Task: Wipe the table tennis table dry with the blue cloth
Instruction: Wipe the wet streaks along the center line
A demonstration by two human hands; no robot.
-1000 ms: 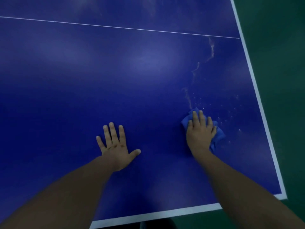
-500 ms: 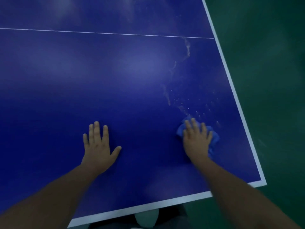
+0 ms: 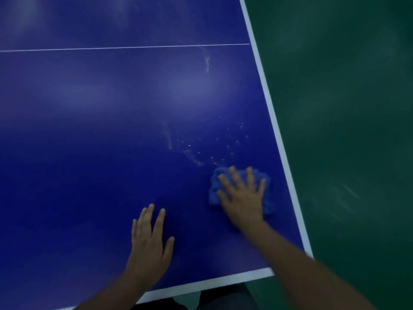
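Observation:
The blue table tennis table (image 3: 93,135) fills most of the view, with white lines along its near and right edges. My right hand (image 3: 242,198) presses flat, fingers spread, on the crumpled blue cloth (image 3: 267,182) near the table's right edge. Water droplets and streaks (image 3: 201,148) lie on the surface just beyond the cloth, and a thin streak (image 3: 207,61) runs further up near the white centre line. My left hand (image 3: 149,245) rests flat on the table close to the near edge, fingers straight, holding nothing.
Dark green floor (image 3: 346,130) lies to the right of the table and below its near right corner (image 3: 308,256). A thin white line (image 3: 125,48) crosses the table far from me. Dark clothing shows below the near edge.
The view has shifted right, so the table's right edge sits nearer the middle. My right hand has slid the cloth toward the right edge. My left hand has moved closer to my right hand.

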